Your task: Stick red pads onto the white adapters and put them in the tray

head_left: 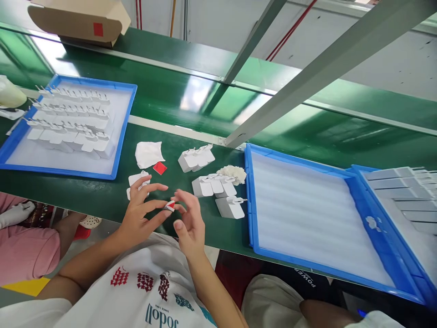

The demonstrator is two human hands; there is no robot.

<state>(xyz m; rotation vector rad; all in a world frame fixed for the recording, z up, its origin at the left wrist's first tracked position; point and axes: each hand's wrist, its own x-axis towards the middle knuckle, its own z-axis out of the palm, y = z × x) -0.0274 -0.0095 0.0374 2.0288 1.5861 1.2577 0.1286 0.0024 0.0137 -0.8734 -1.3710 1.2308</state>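
Observation:
My left hand (141, 212) pinches a small white piece with a red triangular mark (170, 206) between thumb and fingers, just above the green table. Close on its right is my right hand (191, 223), thumb and fingers spread and curved; its fingertips come near the piece, and I cannot tell if they touch it. Beyond my left fingers lie white blocks (137, 177), partly covered by that hand. White plug adapters with metal prongs (202, 186) stand past my right hand, with another group (196, 158) behind them and a single adapter (230, 207) nearer.
A white cloth (149, 154) and a red square (160, 168) lie behind my hands. Left is a blue tray (118, 150) with rows of adapters; right, a lined blue tray (307, 205). A slanted metal post (290, 95) rises behind. Co-workers sit on both sides.

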